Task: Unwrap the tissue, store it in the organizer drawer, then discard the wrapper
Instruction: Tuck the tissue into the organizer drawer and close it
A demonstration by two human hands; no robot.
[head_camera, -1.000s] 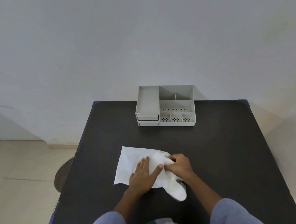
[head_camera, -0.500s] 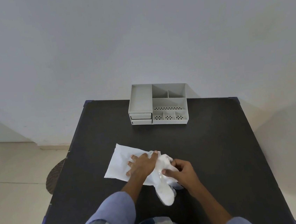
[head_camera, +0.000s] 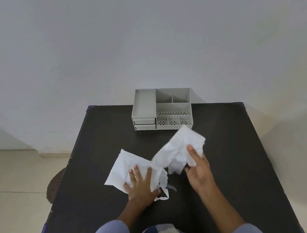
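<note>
A white wrapper (head_camera: 124, 167) lies flat on the black table (head_camera: 228, 155), its torn end curling by my wrist. My left hand (head_camera: 140, 186) presses down on it with fingers spread. My right hand (head_camera: 199, 168) grips a crumpled white tissue (head_camera: 182, 145), lifted up and to the right of the wrapper, one end still reaching into the wrapper's opening. The grey organizer (head_camera: 162, 110) stands at the table's far edge, with two shut drawers (head_camera: 145, 124) at its lower left.
A plain wall rises right behind the organizer. Tiled floor lies to the left, with a dark round woven object (head_camera: 56, 185) partly under the table's left edge. My blue sleeves and checked shirt fill the bottom of the view.
My right hand has pulled the tissue out of the wrapper, up and to the right. My left hand has slid down the wrapper and now holds it flat.
</note>
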